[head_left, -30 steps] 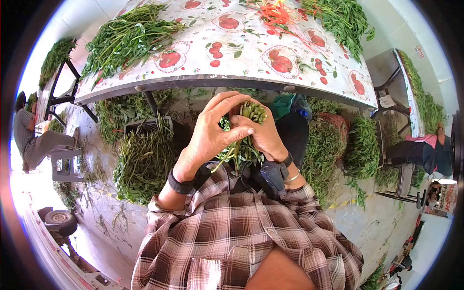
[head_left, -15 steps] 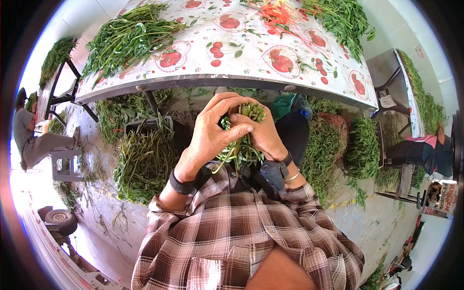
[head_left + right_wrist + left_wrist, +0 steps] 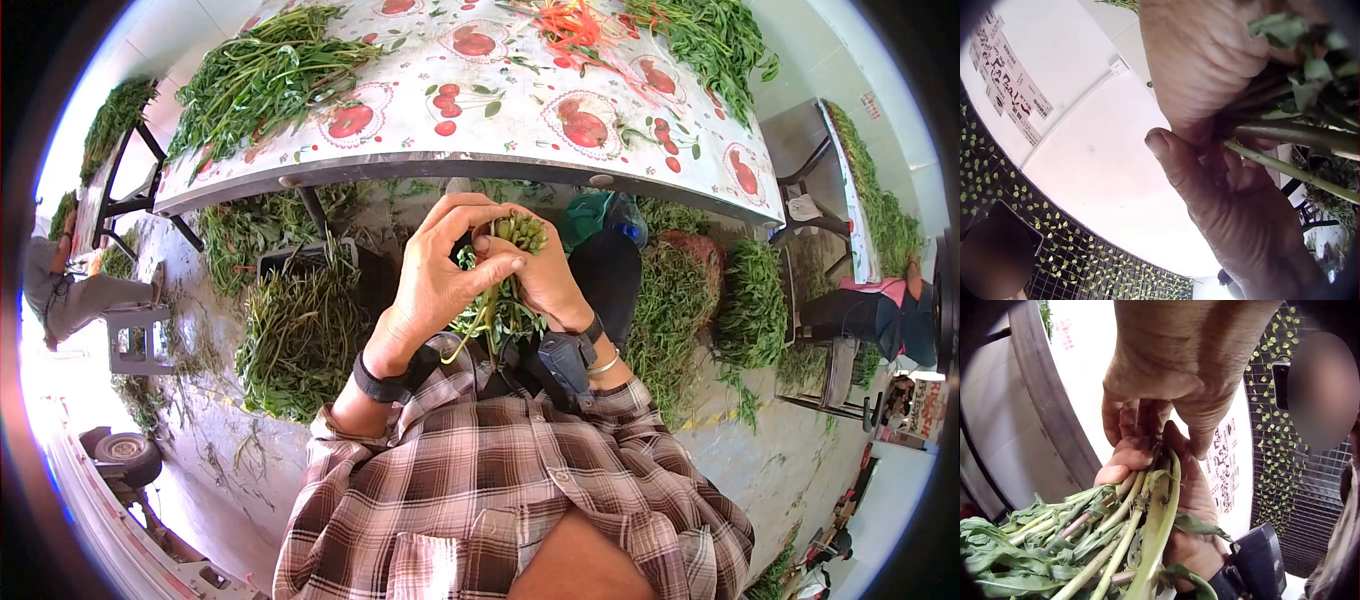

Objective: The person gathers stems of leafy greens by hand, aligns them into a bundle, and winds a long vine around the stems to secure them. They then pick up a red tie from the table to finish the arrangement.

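A bunch of leafy greens with thick pale-green stems is between my two hands, its cut ends facing up. My right hand grips the stems around the middle. Curved over the stem ends, my left hand has its fingertips at the top of the bunch and its thumb across the near side. One long pale stem stands apart from the others and bends downward. In the left wrist view the leaves spread to the lower left. Part of the fingers of both hands is hidden behind the stems.
Ahead is a table with a fruit-print cover, bearing heaps of greens and orange-red ties. A crate of greens stands at left; more piles lie at right. Other people sit at both sides.
My hands and the bunch stay almost in place, with only slight shifts of the stem ends and left thumb. The person at far left has leaned, head now out of view.
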Tool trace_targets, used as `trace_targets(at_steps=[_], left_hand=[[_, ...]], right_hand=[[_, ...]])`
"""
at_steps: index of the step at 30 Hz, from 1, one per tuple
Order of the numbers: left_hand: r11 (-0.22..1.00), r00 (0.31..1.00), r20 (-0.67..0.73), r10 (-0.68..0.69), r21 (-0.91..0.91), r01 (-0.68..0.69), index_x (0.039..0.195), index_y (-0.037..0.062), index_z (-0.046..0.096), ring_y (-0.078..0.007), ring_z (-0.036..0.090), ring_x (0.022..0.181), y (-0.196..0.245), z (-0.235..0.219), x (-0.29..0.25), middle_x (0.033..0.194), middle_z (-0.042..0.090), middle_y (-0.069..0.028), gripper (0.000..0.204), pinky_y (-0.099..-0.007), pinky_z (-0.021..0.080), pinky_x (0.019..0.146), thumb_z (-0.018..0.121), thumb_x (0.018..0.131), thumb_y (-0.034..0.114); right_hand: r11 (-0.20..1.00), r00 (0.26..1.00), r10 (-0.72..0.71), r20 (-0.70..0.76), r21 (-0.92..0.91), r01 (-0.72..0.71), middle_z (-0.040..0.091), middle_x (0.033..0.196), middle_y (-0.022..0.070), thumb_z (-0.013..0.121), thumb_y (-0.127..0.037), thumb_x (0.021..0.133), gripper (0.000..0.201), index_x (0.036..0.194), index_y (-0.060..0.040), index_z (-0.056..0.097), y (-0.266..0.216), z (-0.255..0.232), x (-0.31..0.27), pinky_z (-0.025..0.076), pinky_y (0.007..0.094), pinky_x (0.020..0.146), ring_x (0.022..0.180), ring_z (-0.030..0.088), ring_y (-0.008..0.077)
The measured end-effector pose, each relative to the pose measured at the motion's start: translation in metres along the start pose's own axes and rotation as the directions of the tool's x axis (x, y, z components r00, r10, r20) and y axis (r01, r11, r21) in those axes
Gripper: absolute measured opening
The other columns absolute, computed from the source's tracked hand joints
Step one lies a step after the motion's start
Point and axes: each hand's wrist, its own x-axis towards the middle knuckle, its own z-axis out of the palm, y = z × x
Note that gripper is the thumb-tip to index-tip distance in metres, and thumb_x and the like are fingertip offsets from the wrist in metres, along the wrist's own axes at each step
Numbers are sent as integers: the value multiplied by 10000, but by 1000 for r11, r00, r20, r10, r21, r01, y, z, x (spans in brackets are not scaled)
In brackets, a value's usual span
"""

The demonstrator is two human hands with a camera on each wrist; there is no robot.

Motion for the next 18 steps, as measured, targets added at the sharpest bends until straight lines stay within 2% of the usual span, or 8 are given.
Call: trace_targets(at_steps=[10,18], left_hand=[[996,997,29,-71,-42,72,1128,35,609,-278,576,1032,0,2,-3,1124,565,-143,460,-354,464,887,752,712,169],[997,997,40,-72,-38,74,1139,36,603,-279,572,1043,-2,1,-4,1139,559,-150,458,-354,460,894,746,729,182]], right_hand=[[1000,999,2,-43,21,-1,618,841,-5,683,-15,793,198,969,-12,592,4,-1,1,443,183,632,721,544,38],[1000,999,5,-38,12,-4,616,834,-8,685,-20,794,197,969,-11,596,8,-5,2,444,185,630,724,544,39]])
